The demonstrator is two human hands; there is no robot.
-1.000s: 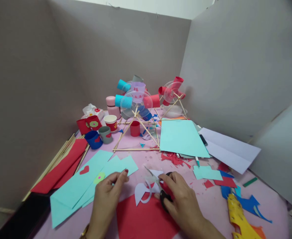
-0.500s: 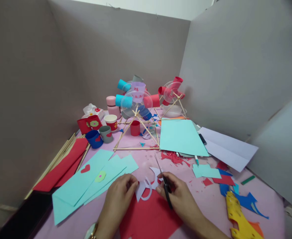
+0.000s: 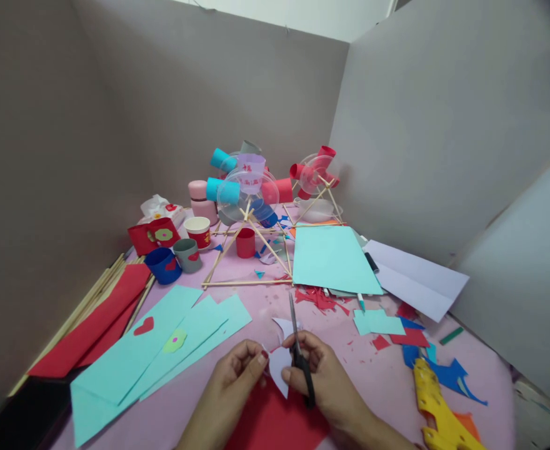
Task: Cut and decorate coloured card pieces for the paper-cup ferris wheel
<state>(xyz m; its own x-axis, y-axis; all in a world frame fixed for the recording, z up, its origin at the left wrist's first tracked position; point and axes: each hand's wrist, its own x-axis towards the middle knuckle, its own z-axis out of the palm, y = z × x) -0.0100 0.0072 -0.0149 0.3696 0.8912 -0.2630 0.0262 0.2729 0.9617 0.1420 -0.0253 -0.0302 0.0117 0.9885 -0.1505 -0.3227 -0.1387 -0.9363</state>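
Note:
My left hand (image 3: 237,381) pinches the left edge of a small white paper cutout (image 3: 281,369) between thumb and fingers. In my right hand (image 3: 319,369) is a pair of black-handled scissors (image 3: 307,378), blades pointing up and away from me. The right thumb also touches the cutout's right edge. Just beyond the fingers lies a curved pale paper scrap (image 3: 282,326). Beneath both hands a red sheet of paper (image 3: 279,419) rests on the pink tabletop.
Light-green cards (image 3: 162,350) lie to the left, near blue (image 3: 162,265) and grey cups (image 3: 188,256). A stick-framed wheel model (image 3: 247,206) stands behind. To the right are a mint sheet (image 3: 335,259), blue scraps (image 3: 455,375) and a yellow glue gun (image 3: 432,400).
My hands have come closer together over the red sheet. The cutout has turned, and my right fingers now meet it while holding the scissors. The view has shifted slightly.

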